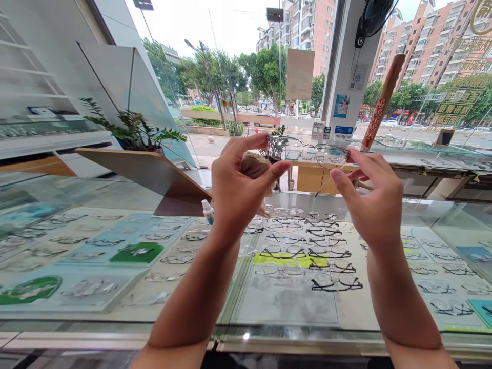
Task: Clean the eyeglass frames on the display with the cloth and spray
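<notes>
A pair of thin-rimmed eyeglasses [309,145] is held up between my two hands, above the glass counter and against the window light. My left hand [240,179] pinches the left end of the frame and also keeps a beige cloth [254,165] bunched in its palm. On the other side, my right hand [372,192] grips the right end near the hinge. One temple arm [326,186] slants down between the hands. A small white spray bottle [208,211] stands on the counter just left of my left wrist.
Under the glass countertop [286,302] lie rows of eyeglasses [331,241]. At the left, a potted plant [134,128] stands behind a slanted brown board [146,171]. Beyond are a wooden-fronted counter [309,178], a pillar with a black fan [374,20], and large windows onto a street.
</notes>
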`<state>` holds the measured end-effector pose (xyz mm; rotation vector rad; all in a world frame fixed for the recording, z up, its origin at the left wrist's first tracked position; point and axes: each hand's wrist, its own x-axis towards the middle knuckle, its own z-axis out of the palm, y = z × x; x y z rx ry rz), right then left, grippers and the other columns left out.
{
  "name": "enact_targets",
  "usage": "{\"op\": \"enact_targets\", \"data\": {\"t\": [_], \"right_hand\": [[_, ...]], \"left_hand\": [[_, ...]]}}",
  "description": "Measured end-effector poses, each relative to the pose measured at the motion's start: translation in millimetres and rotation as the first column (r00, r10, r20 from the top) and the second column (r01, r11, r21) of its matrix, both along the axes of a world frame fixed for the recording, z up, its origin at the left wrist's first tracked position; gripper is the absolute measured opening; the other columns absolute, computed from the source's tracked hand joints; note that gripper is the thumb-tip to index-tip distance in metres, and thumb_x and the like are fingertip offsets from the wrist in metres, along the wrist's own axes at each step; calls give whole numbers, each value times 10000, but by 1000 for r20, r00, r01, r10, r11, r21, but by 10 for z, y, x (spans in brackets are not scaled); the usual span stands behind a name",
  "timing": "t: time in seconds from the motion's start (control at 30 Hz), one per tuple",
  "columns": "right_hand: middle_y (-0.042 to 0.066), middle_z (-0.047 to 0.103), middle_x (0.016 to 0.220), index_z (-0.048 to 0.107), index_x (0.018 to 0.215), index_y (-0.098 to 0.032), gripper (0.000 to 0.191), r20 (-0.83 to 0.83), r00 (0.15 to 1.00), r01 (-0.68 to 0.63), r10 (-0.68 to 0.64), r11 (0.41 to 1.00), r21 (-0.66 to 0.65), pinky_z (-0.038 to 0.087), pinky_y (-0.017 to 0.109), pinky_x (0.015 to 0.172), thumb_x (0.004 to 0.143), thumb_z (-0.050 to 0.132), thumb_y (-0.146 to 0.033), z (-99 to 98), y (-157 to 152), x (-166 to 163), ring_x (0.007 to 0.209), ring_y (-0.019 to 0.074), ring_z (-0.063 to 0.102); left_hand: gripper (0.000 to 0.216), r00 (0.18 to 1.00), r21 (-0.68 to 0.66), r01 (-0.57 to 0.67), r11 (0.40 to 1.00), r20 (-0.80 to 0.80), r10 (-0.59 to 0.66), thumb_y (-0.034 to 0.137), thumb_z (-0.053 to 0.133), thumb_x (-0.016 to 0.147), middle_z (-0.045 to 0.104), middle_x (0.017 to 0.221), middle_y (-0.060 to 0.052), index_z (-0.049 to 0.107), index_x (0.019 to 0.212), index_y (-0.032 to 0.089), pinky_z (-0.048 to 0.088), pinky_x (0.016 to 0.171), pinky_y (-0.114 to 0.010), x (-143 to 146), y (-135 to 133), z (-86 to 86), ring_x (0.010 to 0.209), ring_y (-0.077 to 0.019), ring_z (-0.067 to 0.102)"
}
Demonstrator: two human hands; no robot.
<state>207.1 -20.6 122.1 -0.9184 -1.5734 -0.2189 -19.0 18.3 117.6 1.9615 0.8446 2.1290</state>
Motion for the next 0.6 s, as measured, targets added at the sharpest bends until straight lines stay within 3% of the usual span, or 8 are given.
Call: {"op": "enact_targets", "data": {"t": [0.2, 0.47, 0.6], "right_hand": [[103, 750, 1181, 746, 1293, -238, 479, -75, 992, -108, 98, 982, -152, 631, 414, 765, 935, 703, -553, -39, 101, -8, 792, 191, 700], [107, 746, 1245, 702, 1366, -255, 504, -71, 990, -133, 123, 977, -165, 632, 408, 774, 934, 710, -516, -94, 202, -3, 777, 181, 702], [104, 742, 1250, 693, 1368, -261, 482, -59, 991, -128, 121, 983, -130, 635, 407, 772, 955, 692, -508, -104, 211, -18, 795, 185, 707]], "left_hand": [[545, 999, 60, -38, 997, -4, 39, 518, 962, 699, 686, 1088, -37, 746, 1153, 308, 252, 376, -254, -27, -8, 3, 454, -13, 399], [523, 985, 155, -158, 975, -40, 166, 438, 988, 676, 703, 1096, -69, 770, 1147, 367, 406, 452, -297, -20, -70, 49, 793, -197, 651], [533, 992, 137, -116, 984, -42, 123, 461, 986, 672, 698, 1142, -69, 768, 1149, 362, 420, 464, -286, -47, -71, 71, 792, -186, 649]]}}
